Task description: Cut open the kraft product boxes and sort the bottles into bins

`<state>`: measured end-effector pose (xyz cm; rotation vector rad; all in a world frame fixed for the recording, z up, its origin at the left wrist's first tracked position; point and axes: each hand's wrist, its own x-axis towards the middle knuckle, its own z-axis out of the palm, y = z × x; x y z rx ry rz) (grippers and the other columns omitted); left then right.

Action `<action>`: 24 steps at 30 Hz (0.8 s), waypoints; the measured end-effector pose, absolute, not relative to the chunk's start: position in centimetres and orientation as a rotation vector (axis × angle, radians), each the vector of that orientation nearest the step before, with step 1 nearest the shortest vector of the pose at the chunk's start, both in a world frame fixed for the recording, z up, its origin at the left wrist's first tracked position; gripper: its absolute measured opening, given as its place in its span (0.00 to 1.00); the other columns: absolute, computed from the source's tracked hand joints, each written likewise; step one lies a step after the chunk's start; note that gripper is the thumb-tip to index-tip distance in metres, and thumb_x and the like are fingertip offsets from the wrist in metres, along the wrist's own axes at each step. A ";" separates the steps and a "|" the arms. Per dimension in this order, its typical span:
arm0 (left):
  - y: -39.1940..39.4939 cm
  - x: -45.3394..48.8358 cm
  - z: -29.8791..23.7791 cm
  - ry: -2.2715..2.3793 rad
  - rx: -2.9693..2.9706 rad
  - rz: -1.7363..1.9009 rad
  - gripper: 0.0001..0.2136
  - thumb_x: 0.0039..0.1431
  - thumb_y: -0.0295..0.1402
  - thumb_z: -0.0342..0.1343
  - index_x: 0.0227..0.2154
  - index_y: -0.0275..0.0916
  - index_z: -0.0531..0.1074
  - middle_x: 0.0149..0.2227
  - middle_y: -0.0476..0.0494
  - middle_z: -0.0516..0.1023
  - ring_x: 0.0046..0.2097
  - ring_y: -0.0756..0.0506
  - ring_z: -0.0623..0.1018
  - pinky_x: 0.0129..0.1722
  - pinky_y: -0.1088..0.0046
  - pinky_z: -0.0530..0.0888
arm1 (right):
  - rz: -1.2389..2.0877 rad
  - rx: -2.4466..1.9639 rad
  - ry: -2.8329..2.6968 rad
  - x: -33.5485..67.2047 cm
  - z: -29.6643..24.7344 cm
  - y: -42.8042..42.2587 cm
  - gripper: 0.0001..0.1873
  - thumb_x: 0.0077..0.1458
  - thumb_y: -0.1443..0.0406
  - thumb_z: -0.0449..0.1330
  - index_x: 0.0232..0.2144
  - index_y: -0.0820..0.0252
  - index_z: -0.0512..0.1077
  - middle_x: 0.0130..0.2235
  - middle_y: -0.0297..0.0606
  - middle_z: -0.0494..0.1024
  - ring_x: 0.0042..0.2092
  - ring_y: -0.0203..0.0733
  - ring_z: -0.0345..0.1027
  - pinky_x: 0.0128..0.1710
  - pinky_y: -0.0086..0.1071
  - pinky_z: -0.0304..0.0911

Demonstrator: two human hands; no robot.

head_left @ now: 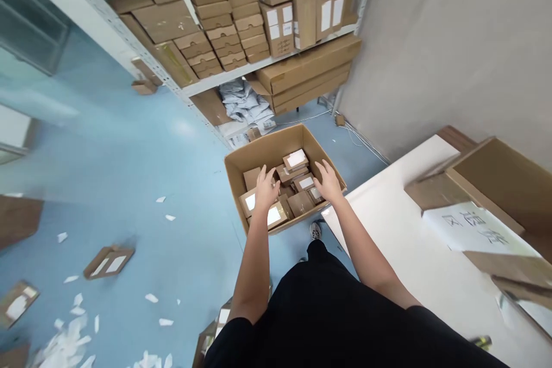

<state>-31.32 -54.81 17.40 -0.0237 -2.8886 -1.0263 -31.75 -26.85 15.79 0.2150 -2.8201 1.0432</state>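
Observation:
A large open cardboard carton [241, 161] stands on the blue floor in front of me, filled with several small brown boxes [295, 159], some with white labels. My left hand [266, 187] reaches into the carton's left part, fingers spread just above the small boxes. My right hand [328, 180] hovers over the right part near the rim, fingers apart and holding nothing. Both arms stretch forward over my black clothing.
A white table [401, 241] with flattened cardboard [495, 178] and a printed sheet [474, 224] is at right. Metal shelving [241, 69] stacked with cartons stands behind. Small boxes [107, 261] and paper scraps [64, 345] litter the floor at left. My shoe [315, 231] is by the carton.

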 end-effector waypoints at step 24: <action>-64.8 -23.9 -4.4 -3.197 1.048 -1.273 0.36 0.59 0.32 0.61 0.70 0.37 0.61 0.75 0.29 0.57 0.74 0.33 0.62 0.71 0.58 0.61 | 0.285 0.937 -3.964 -34.7 -3.2 -46.1 0.55 0.52 0.77 0.62 0.76 0.43 0.48 0.79 0.41 0.34 0.77 0.64 0.39 0.71 0.54 0.52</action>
